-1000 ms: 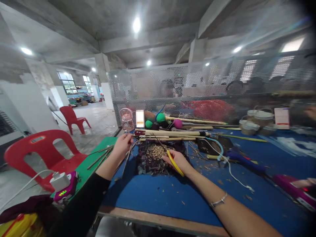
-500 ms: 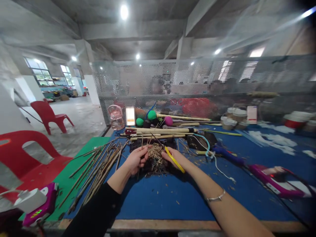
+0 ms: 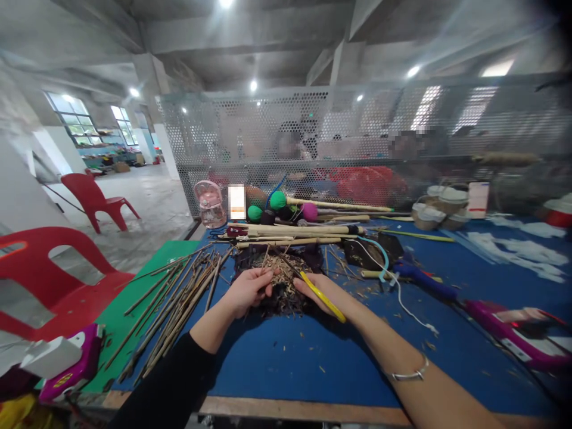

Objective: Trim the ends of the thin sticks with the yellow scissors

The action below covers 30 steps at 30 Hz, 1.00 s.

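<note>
My left hand (image 3: 252, 290) is closed in a pinch on thin twigs (image 3: 267, 257), whose ends poke up past the fingertips. My right hand (image 3: 315, 288) grips scissors (image 3: 322, 297) by their yellow handle, the dark blades pointing up and left toward the twigs. Between and behind both hands lies a heap of short cut twig bits (image 3: 286, 271) on a dark cloth (image 3: 313, 256). A spread of longer brown sticks (image 3: 181, 313) lies left of my left forearm.
Pale rods (image 3: 295, 231), green balls (image 3: 277, 199) and a pink ball (image 3: 309, 211) lie at the back before a perforated metal screen (image 3: 250, 119). A blue glue gun (image 3: 424, 282) with white cord is right. A pink bottle (image 3: 211, 205) stands back left, pots (image 3: 429, 214) back right.
The view has tilted down slightly and shifted left. Twig ends above my left hand stand lower than before. Both hands keep their grip over the heap.
</note>
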Tool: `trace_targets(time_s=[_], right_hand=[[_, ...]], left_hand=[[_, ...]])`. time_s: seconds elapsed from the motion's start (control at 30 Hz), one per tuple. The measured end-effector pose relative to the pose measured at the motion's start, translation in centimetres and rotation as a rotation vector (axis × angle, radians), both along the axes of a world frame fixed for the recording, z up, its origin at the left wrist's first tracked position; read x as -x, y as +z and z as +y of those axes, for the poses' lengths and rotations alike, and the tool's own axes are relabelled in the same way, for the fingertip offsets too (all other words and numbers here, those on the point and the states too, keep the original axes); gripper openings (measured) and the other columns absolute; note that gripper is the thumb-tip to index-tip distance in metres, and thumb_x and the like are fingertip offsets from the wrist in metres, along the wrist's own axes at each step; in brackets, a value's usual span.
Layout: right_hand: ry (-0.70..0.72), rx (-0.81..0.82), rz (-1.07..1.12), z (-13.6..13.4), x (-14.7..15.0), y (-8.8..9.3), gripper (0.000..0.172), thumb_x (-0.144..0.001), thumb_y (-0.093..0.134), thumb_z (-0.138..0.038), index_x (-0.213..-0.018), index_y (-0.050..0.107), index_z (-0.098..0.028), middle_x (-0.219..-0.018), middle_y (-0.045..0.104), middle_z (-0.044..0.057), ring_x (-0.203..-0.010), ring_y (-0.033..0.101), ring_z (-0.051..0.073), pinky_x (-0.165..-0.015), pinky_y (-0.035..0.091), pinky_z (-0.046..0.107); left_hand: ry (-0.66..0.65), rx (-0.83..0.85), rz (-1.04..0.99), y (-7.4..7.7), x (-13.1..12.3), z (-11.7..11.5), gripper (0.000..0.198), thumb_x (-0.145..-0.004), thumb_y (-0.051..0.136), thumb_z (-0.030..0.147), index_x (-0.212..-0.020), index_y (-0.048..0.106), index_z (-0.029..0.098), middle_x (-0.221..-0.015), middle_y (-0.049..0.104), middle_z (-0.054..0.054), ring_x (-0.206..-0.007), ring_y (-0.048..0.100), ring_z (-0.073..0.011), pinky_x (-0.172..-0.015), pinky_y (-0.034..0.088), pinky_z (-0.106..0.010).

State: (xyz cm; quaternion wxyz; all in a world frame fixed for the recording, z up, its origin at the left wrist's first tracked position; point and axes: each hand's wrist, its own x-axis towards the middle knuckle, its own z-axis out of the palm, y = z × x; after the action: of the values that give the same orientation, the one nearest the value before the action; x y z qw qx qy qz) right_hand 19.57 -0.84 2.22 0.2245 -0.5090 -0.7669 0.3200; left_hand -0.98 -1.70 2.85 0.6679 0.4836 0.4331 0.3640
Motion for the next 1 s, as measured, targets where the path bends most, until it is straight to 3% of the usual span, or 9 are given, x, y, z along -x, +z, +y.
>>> trace_targets(time_s=[0.33, 0.47, 0.6, 0.67, 0.77, 0.9, 1.0], right_hand=[[-0.079, 0.069, -0.170, 0.8, -0.3, -1.0, 0.051, -0.068, 0.048, -0.065, -0.053, 0.048, -0.016, -0.048, 0.040, -0.002, -0.046, 0.033, 0.009, -0.045, 0.025, 0.022], [-0.210, -0.020, -0.140, 1.4, -0.6, -1.2, 0.043, -0.066, 0.054, -0.059, -0.053, 0.047, -0.018, -0.048, 0.043, -0.002, -0.047, 0.037, 0.010, -0.045, 0.025, 0.022], [-0.339, -0.128, 0.094, 1.4, 0.1, -1.1, 0.036, -0.064, 0.058, -0.052, -0.058, 0.046, -0.019, -0.050, 0.045, -0.004, -0.048, 0.037, 0.009, -0.046, 0.028, 0.021], [-0.325, -0.127, 0.289, 1.0, 0.9, -1.0, 0.035, -0.060, 0.064, -0.049, -0.064, 0.047, -0.019, -0.051, 0.045, -0.005, -0.048, 0.038, 0.009, -0.047, 0.031, 0.021], [-0.256, -0.001, 0.597, 0.4, 2.3, -0.7, 0.035, -0.061, 0.064, -0.047, -0.068, 0.044, -0.020, -0.049, 0.045, -0.007, -0.042, 0.038, 0.008, -0.042, 0.031, 0.021], [-0.203, 0.135, 0.808, 0.0, 3.2, -0.5, 0.037, -0.057, 0.069, -0.041, -0.070, 0.042, -0.020, -0.048, 0.049, -0.007, -0.039, 0.042, 0.008, -0.039, 0.034, 0.021], [-0.259, 0.144, 0.880, 0.4, 3.1, -0.4, 0.043, -0.049, 0.075, -0.037, -0.070, 0.041, -0.021, -0.047, 0.051, -0.007, -0.042, 0.049, 0.010, -0.041, 0.039, 0.022]], left_hand=[[0.003, 0.076, 0.036, -0.7, 0.5, 0.6, 0.035, -0.071, 0.058, 0.039, -0.095, 0.057, 0.015, -0.053, 0.047, 0.005, -0.034, 0.024, -0.0011, -0.033, 0.010, -0.014], [0.080, 0.044, -0.116, -1.0, 0.4, 0.9, 0.023, -0.071, 0.058, 0.021, -0.093, 0.056, 0.012, -0.060, 0.051, 0.002, -0.042, 0.036, -0.0019, -0.037, 0.023, -0.013], [0.022, 0.040, -0.233, -0.9, -0.2, 0.4, 0.032, -0.073, 0.057, 0.014, -0.104, 0.051, 0.011, -0.071, 0.057, -0.003, -0.050, 0.046, -0.0037, -0.046, 0.036, -0.015], [-0.046, 0.027, -0.259, -0.9, -0.6, -0.1, 0.048, -0.075, 0.058, 0.016, -0.119, 0.041, 0.016, -0.077, 0.061, -0.005, -0.051, 0.049, -0.0055, -0.048, 0.039, -0.017], [-0.181, -0.003, -0.267, -1.4, -1.1, -0.6, 0.064, -0.075, 0.060, 0.019, -0.130, 0.027, 0.021, -0.080, 0.064, -0.007, -0.051, 0.052, -0.0074, -0.047, 0.040, -0.018], [-0.298, 0.004, -0.251, -1.7, -1.5, -0.8, 0.050, -0.076, 0.060, 0.024, -0.122, 0.040, 0.018, -0.082, 0.064, -0.009, -0.056, 0.056, -0.0093, -0.050, 0.041, -0.019], [-0.167, 0.087, -0.203, -1.2, -1.2, -0.6, 0.037, -0.082, 0.050, 0.029, -0.116, 0.044, 0.015, -0.084, 0.063, -0.011, -0.067, 0.061, -0.0128, -0.058, 0.046, -0.023]])
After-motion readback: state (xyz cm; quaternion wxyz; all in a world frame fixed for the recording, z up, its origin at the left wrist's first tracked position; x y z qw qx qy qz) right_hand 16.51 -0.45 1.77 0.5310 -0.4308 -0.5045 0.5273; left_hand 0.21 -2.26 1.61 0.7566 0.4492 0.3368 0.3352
